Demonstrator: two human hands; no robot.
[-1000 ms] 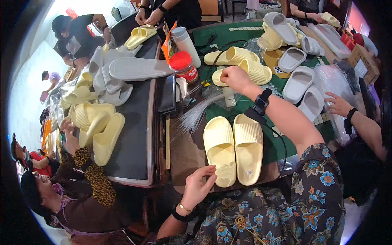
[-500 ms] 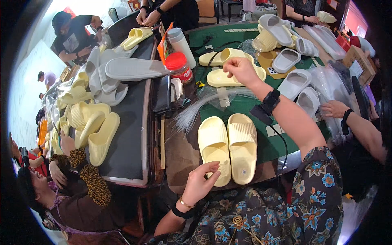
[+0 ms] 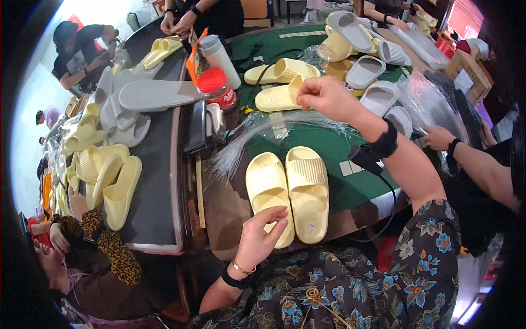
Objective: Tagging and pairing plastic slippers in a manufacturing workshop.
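A pair of pale yellow slippers (image 3: pixel 308 214) lies side by side before me, toes pointing away. My left hand (image 3: pixel 257 236) is at the heel of the left slipper, thumb and index finger apart; whether it touches is unclear. Farther off, my right hand (image 3: pixel 331 100) is closed in a pinch, and anything between its fingertips is too small to make out. It overlaps another yellow slipper (image 3: pixel 276 98), one of a second pair. Beneath that hand and to its left fans a bundle of thin clear plastic strands (image 3: pixel 233 151).
Left of me, a dark table (image 3: pixel 156 192) bears yellow and grey slippers. A red-lidded jar (image 3: pixel 216 88) and a white bottle (image 3: pixel 220 61) stand by its edge. Grey slippers (image 3: pixel 379 98) and clear bags lie right. A co-worker's hand (image 3: pixel 439 138) rests near the bags; other people surround the tables.
The whole view has shifted, so things sit farther left in it. My right hand remains pinched near the second pair, and my left hand stays by the heel of the left slipper.
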